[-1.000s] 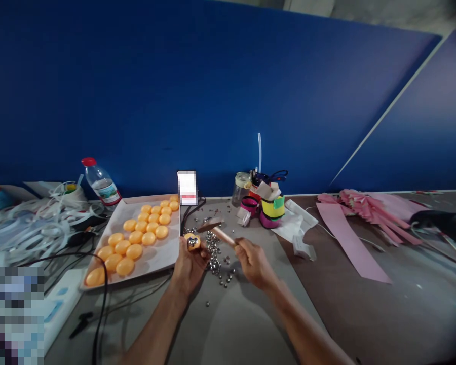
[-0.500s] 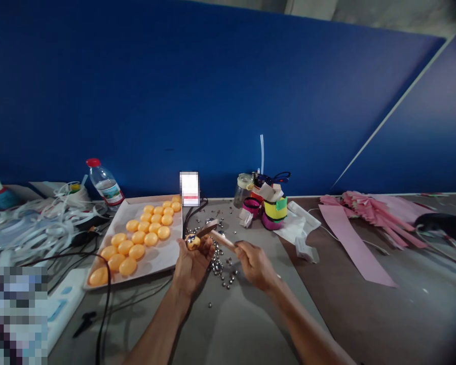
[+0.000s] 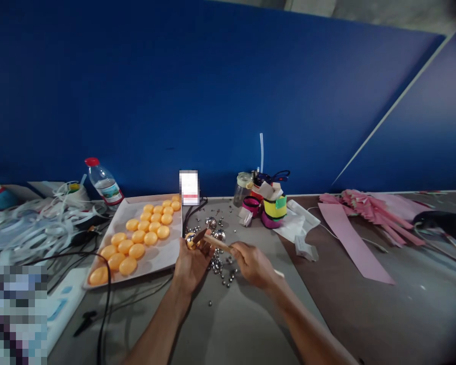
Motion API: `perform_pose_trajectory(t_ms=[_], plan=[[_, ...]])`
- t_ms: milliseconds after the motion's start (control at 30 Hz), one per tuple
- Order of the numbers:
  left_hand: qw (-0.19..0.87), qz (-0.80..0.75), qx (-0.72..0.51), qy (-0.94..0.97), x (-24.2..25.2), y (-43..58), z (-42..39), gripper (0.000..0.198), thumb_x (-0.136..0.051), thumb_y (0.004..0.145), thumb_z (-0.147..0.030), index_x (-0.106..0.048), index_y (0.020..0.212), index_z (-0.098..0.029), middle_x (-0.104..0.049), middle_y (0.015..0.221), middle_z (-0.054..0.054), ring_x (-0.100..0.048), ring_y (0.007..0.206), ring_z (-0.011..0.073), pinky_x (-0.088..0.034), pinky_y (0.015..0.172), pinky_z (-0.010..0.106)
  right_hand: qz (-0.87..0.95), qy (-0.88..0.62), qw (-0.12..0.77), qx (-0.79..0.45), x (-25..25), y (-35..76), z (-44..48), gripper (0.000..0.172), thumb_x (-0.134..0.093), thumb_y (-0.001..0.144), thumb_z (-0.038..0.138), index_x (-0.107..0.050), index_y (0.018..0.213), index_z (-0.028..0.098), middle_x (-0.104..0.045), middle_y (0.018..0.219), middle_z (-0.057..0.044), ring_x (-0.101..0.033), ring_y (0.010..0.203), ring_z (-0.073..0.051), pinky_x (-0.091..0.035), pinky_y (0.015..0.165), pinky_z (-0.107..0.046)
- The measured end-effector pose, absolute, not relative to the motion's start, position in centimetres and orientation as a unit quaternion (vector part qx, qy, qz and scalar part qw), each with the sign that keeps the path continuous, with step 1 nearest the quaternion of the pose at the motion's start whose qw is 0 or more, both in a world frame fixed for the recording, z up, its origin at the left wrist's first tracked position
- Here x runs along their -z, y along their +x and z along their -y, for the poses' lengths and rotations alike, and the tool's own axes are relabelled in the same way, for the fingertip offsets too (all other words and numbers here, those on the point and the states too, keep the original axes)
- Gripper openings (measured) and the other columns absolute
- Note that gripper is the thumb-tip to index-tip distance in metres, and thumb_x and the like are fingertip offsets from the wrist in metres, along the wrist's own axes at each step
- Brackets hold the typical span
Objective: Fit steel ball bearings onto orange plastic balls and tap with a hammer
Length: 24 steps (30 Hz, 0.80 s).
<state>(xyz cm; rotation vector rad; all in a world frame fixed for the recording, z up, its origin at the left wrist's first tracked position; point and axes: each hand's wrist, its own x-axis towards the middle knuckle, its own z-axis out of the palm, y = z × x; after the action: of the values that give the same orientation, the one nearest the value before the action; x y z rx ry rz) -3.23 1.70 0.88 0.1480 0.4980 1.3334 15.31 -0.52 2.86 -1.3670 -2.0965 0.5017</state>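
Observation:
My left hand (image 3: pixel 192 261) is closed around an orange ball (image 3: pixel 190 241) with shiny metal bits on its face. In my right hand (image 3: pixel 253 263) is the light wooden handle of a small hammer (image 3: pixel 217 243). Its dark head lies against or just over the ball; I cannot tell if they touch. Small silver studs (image 3: pixel 216 264) are scattered on the table under and beyond my hands, with larger mirror-like pieces (image 3: pixel 219 234) among them. To the left, a shallow white tray (image 3: pixel 159 261) holds many orange balls (image 3: pixel 137 251).
A red-capped water bottle (image 3: pixel 105 185) leans behind the tray, near tangled white strips (image 3: pixel 34 223). Black cables (image 3: pixel 107 304) cross the left side. A glass jar (image 3: pixel 243 187), a yellow-green container (image 3: pixel 274 209) and pink paper (image 3: pixel 357 243) lie right. A blue partition (image 3: pixel 220 101) stands behind.
The hammer head has come down and slightly left toward the ball. My left hand has barely moved. Larger shiny pieces beyond the hammer now show.

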Motion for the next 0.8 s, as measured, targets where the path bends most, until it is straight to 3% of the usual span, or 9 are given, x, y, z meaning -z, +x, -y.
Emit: perform_pose_trajectory(t_ms=[100, 233, 367, 500, 633, 800], plan=[[0.757, -0.227, -0.609, 0.07, -1.07, -3.07, -1.59, 0.052, -0.034, 0.089, -0.052, -0.066, 0.093, -0.012, -0.069, 0.085, 0.012, -0.065, 0.078, 0.0192, -0.053, 0.077, 0.036, 0.778, -0.516, 0.306, -0.187, -2.94, 15.53, 0.56, 0.024, -0.035, 0.093, 0.027, -0.055, 0.084, 0.019, -0.057, 0.067, -0.001, -0.049, 0.057, -0.012, -0.029, 0.053, -0.022], [0.747, -0.259, -0.608, 0.07, -0.98, -3.02, -1.68, 0.05, -0.031, 0.091, -0.048, -0.066, 0.096, -0.012, -0.069, 0.091, 0.012, -0.065, 0.078, 0.0183, -0.053, 0.076, 0.036, 0.792, -0.521, 0.27, -0.168, -3.17, 15.78, 0.65, 0.022, -0.037, 0.092, 0.027, -0.056, 0.083, 0.019, -0.059, 0.07, -0.001, -0.051, 0.059, -0.012, -0.028, 0.053, -0.022], [0.746, -0.244, -0.613, 0.089, -0.62, -3.16, -1.77, 0.047, -0.034, 0.09, -0.049, -0.066, 0.091, -0.013, -0.069, 0.083, 0.01, -0.065, 0.079, 0.0189, -0.051, 0.08, 0.037, 0.792, -0.516, 0.288, -0.154, -3.43, 15.78, 0.74, 0.023, -0.035, 0.092, 0.026, -0.056, 0.087, 0.019, -0.059, 0.071, -0.002, -0.051, 0.059, -0.013, -0.029, 0.055, -0.022], [0.747, -0.257, -0.604, 0.1, -0.51, -3.22, -1.74, 0.043, -0.035, 0.091, -0.045, -0.066, 0.091, -0.015, -0.07, 0.093, 0.011, -0.065, 0.082, 0.0178, -0.051, 0.079, 0.034, 0.799, -0.516, 0.264, -0.158, -3.6, 15.62, 0.78, 0.022, -0.037, 0.091, 0.025, -0.056, 0.081, 0.019, -0.059, 0.071, -0.002, -0.051, 0.059, -0.012, -0.028, 0.053, -0.022], [0.744, -0.24, -0.614, 0.113, -0.41, -3.27, -1.81, 0.048, -0.034, 0.091, -0.048, -0.067, 0.089, -0.013, -0.07, 0.084, 0.01, -0.065, 0.077, 0.018, -0.051, 0.08, 0.036, 0.793, -0.516, 0.28, -0.165, -3.65, 15.75, 0.73, 0.025, -0.034, 0.093, 0.028, -0.056, 0.084, 0.019, -0.059, 0.07, -0.002, -0.051, 0.058, -0.012, -0.029, 0.054, -0.021], [0.751, -0.238, -0.606, 0.114, -0.51, -3.26, -1.71, 0.042, -0.038, 0.09, -0.045, -0.067, 0.087, -0.014, -0.07, 0.09, 0.011, -0.065, 0.08, 0.0181, -0.051, 0.079, 0.034, 0.806, -0.504, 0.271, -0.15, -3.3, 16.02, 0.57, 0.023, -0.036, 0.093, 0.026, -0.056, 0.087, 0.019, -0.06, 0.074, -0.002, -0.053, 0.062, -0.013, -0.03, 0.056, -0.022]])
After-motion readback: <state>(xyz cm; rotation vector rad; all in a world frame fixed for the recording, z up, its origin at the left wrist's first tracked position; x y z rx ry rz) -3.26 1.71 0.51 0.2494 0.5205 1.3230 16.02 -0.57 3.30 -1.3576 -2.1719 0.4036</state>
